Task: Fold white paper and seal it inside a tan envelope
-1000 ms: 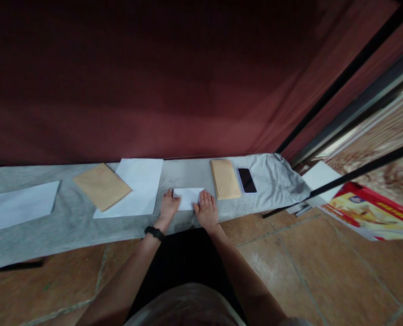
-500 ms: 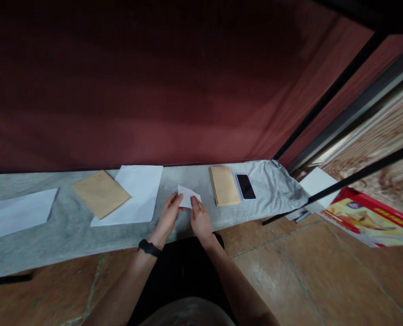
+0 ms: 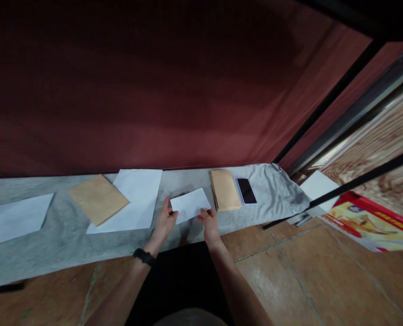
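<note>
A white folded sheet of paper (image 3: 190, 204) is held between my two hands above the cloth, its broad face turned up. My left hand (image 3: 166, 220) pinches its left edge, thumb on top. At the lower right corner my right hand (image 3: 208, 222) grips it between thumb and fingers. Just right of the paper lies a stack of brown envelopes (image 3: 225, 190). To the left, a single brown envelope (image 3: 98, 199) rests partly over white sheets (image 3: 140, 199).
Grey cloth (image 3: 65, 246) covers the narrow table. A phone (image 3: 246, 190) lies right of the envelope stack, and more white paper (image 3: 16, 217) at the far left. A dark red curtain (image 3: 187, 113) hangs behind. Black poles (image 3: 330, 99) and a red-yellow box (image 3: 374, 222) stand at right.
The paper has gone from partly covered by my hands to showing a wide flat face. My hands have moved apart to its left and right ends.
</note>
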{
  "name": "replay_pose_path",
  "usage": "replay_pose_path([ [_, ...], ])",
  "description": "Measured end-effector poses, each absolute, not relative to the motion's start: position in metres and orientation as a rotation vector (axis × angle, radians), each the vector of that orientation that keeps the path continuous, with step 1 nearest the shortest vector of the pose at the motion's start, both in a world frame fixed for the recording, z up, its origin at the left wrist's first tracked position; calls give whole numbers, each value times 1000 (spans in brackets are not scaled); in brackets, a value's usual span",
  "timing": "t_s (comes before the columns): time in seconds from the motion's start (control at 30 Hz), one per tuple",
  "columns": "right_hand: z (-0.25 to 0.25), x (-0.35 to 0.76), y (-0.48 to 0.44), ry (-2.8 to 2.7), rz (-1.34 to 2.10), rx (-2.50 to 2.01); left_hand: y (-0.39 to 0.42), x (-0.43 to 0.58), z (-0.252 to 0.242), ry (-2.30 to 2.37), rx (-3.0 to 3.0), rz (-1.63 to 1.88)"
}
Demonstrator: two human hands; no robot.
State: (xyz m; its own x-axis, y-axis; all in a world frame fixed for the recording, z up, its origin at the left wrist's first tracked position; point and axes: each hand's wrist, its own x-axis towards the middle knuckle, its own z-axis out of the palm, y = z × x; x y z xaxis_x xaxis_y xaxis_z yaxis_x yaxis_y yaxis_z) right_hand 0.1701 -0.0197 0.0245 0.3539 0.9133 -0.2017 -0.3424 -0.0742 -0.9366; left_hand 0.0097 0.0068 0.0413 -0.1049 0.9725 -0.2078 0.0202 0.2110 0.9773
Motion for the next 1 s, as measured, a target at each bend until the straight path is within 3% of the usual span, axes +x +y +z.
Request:
replay_pose_path([
  [0.17, 11, 190, -23, -820, 985, -1480, 27, -6, 37, 1635, 1553, 917],
  [0.4, 11, 188, -33, -1544, 315, -1891, 18, 4, 22, 1771, 1913, 907],
  [0.53, 14, 191, -35, -1707, 104, -1949, 10, 6, 23, 1843, 2059, 809],
  [0.77, 10, 175, -42, -1907, 148, -1650, -11, 32, 8, 1763, 2445, 596],
  [1.0, -2, 172, -58, -2065, 89, -1696, -42, 40, -7, 1660, 2599, 412],
])
